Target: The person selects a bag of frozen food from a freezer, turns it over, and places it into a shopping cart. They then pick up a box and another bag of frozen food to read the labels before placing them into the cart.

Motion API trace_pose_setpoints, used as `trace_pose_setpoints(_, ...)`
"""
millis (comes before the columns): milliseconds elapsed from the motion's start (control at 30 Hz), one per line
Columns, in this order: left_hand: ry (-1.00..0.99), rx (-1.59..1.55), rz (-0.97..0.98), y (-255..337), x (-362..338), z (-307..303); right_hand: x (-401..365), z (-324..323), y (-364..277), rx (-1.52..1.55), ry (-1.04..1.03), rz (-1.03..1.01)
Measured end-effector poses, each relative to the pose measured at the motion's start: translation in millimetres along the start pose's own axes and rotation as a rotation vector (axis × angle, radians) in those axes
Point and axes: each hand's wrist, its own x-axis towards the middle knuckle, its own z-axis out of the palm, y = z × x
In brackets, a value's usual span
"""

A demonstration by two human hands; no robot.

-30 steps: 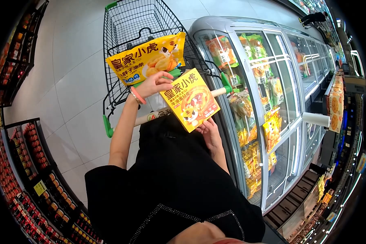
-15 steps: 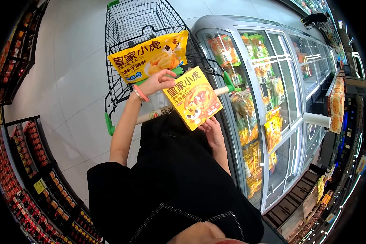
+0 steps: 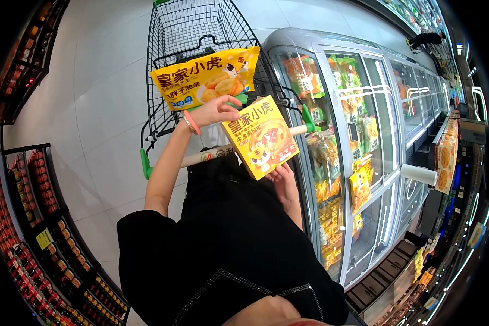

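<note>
A yellow egg tart box (image 3: pixel 262 140) with a cartoon tiger is held tilted in front of my body. My right hand (image 3: pixel 283 182) grips its lower edge, with some fingers hidden behind it. My left hand (image 3: pixel 216 111), with bands on the wrist, has its fingers bent at the box's upper left corner. Just beyond that hand, a yellow snack bag (image 3: pixel 206 77) with the same tiger stands propped at the near end of the black wire shopping cart (image 3: pixel 168 39).
The cart's handle (image 3: pixel 201 157) crosses right in front of me. On the right runs a long glass-doored freezer (image 3: pixel 337 136) holding bagged food. Packed shelves (image 3: pixel 43 233) stand at the left. A person's dark sleeve (image 3: pixel 422 39) shows far off.
The view has shifted slightly, so the cart and freezer sit a little lower and the cart farther right. Both hands stay at the box, which is turned slightly.
</note>
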Motion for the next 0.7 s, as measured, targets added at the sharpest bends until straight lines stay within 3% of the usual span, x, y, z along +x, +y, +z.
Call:
trace_pose_setpoints(500, -0.043, -0.014, -0.031, 5.0, 3.8, -1.0, -0.3, 0.4, 2.7, -0.005, 0.001, -0.019)
trace_pose_setpoints(700, -0.049, 0.127, -0.044, 15.5, 2.3, 2.7, 0.8, -4.7, 5.1, 0.001, -0.001, -0.008)
